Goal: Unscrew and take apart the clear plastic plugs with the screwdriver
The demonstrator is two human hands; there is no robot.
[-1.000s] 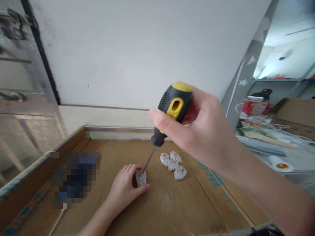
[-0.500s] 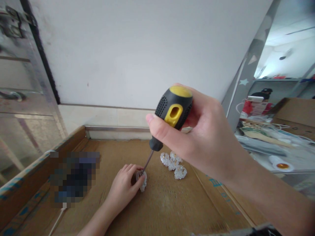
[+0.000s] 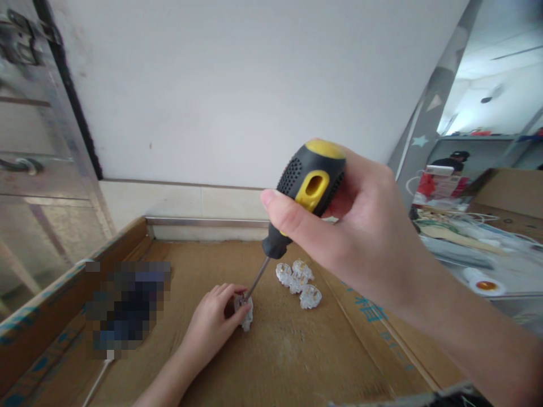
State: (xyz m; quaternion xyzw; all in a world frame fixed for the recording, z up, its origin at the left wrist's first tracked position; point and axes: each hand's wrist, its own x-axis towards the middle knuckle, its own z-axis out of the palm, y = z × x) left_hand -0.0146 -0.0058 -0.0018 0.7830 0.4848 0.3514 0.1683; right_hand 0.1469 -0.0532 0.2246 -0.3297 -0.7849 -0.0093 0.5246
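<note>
Pinched between the thumb and fingers of my left hand (image 3: 218,316) is a clear, scalloped plastic piece (image 3: 246,320), held against the brown cardboard (image 3: 280,362). My right hand (image 3: 352,226) is wrapped round the black and yellow handle of a screwdriver (image 3: 311,181). The shaft slants down to the left, and its tip meets the top of the held piece beside my left fingertips. Exactly what the tip rests on is too small to tell. Several similar clear pieces (image 3: 298,281) with gold-coloured metal parts lie in a cluster to the right of my left hand.
A blurred-out dark object (image 3: 131,311) with a white cable (image 3: 97,381) lies at the left. Raised cardboard edges (image 3: 106,254) border the surface, with a white wall behind. At the far right are a cluttered table (image 3: 458,254), a tape roll (image 3: 486,284) and a distant person (image 3: 453,163).
The screwdriver handle and my right hand have shifted right and slightly up, so the shaft leans more. Its tip stays at the held piece, and my left hand has hardly moved.
</note>
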